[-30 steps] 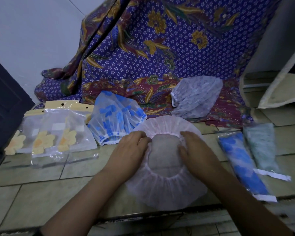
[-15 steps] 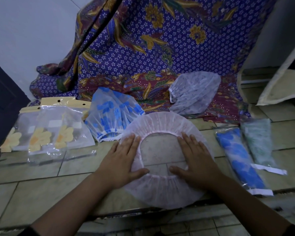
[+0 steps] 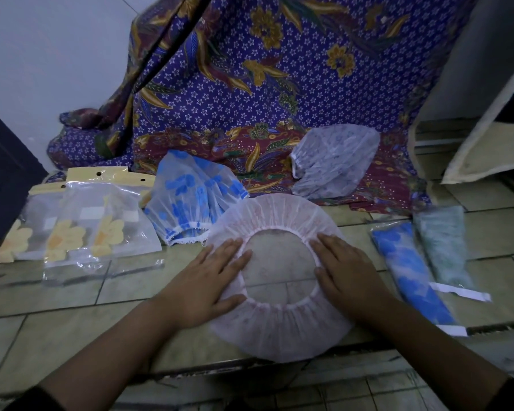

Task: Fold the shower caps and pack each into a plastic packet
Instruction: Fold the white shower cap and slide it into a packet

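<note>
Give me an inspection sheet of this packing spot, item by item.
Surface: tiled floor, with a step edge near the person.
Job's things: pink shower cap spread flat, opening up; blue-flowered cap and white cap unfolded behind it; blue filled packet and green filled packet on the right; empty packets with yellow flowers on the left.
Clutter: nothing seen.
Hands: left hand and right hand lie flat on opposite sides of the pink shower cap, fingers straight.
Cables: nothing seen.
Surroundings: batik cloth draped behind; white wall; dark door at left.
</note>
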